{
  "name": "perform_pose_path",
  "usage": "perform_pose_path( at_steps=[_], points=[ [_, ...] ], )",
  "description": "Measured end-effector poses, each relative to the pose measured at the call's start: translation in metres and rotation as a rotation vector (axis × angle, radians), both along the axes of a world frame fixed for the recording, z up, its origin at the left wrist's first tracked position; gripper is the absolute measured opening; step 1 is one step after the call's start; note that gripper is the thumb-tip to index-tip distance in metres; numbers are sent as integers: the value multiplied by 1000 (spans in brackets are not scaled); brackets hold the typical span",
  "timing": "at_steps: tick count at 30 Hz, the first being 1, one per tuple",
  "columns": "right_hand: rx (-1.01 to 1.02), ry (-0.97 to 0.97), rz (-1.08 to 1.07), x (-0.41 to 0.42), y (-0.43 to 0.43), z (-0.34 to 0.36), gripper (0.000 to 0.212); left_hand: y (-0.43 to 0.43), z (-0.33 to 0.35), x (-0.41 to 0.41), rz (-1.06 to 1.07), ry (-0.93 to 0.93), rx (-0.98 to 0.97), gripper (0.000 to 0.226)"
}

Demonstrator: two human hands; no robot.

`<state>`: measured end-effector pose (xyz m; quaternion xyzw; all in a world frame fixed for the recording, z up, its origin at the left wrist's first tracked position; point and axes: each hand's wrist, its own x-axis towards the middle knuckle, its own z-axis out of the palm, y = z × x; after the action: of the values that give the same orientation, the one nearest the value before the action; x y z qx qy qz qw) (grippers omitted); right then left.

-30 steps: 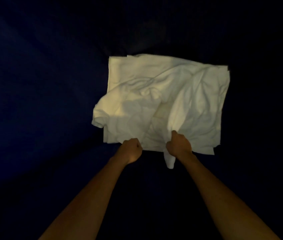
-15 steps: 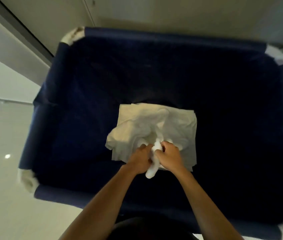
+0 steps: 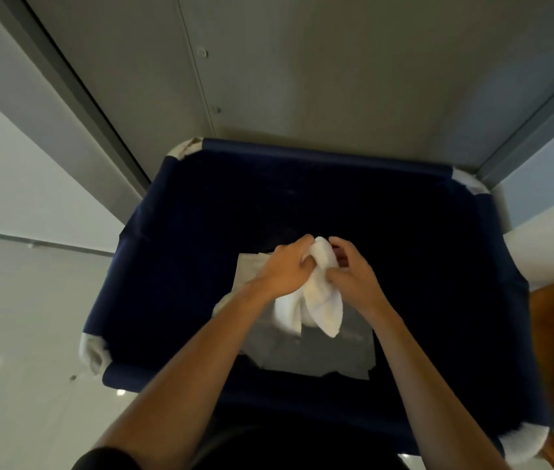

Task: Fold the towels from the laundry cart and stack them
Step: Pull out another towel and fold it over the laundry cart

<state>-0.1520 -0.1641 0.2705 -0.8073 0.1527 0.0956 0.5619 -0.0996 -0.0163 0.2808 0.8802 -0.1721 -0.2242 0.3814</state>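
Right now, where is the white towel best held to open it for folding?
Probably by its two hanging ends, taken from below on the near side: the left hand and right hand pinch the bunched top of the white towel, so only those lower corners hang free.

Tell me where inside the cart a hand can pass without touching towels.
Free: the dark floor along the far wall of the cart, and the strip between the lying towels and the right wall. Crowded: the middle, where left hand and right hand grip the lifted towel.
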Motion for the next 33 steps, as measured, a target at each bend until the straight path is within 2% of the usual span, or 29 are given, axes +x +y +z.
perform_pose_path(
  at_steps=[2, 3, 5, 7, 12, 16, 20, 24, 27, 28, 30, 33],
  points=[
    [-39, -63, 136, 1, 6, 11, 75, 2, 9, 2, 5, 3, -48, 10],
    [-60, -87, 198, 1, 11, 14, 72, 4, 13, 2, 14, 4, -71, 15],
    [-142, -71, 211, 3, 23, 23, 45, 7, 20, 1, 32, 9, -121, 12],
    [-309, -57, 131, 4, 31, 27, 27, 12, 24, 1, 65, 25, -182, 6],
    [-331, -155, 14, -2, 39, 37, 12, 34, 23, 1, 103, 136, -270, 26],
    [-265, -188, -76, -7, 43, 48, 15, 49, 4, -2, -31, 222, -64, 34],
    [-263, -204, -148, -10, 40, 62, 15, 55, -23, -5, -94, 270, 99, 60],
    [-267, -213, -198, -6, 26, 68, 13, 58, -39, -2, -38, 225, 132, 37],
    [-363, -128, -156, -1, 9, 56, 11, 57, -34, 5, -13, 165, 93, 17],
    [-425, -81, -131, 1, 4, 50, 16, 55, -30, 8, -15, 145, 85, 11],
    [-582, 8, -57, 4, -2, 40, 43, 47, -19, 12, -44, 109, 81, 17],
    [-633, -32, 157, 9, 9, 34, 80, 31, -1, 18, -145, 54, 92, 22]
  ],
)
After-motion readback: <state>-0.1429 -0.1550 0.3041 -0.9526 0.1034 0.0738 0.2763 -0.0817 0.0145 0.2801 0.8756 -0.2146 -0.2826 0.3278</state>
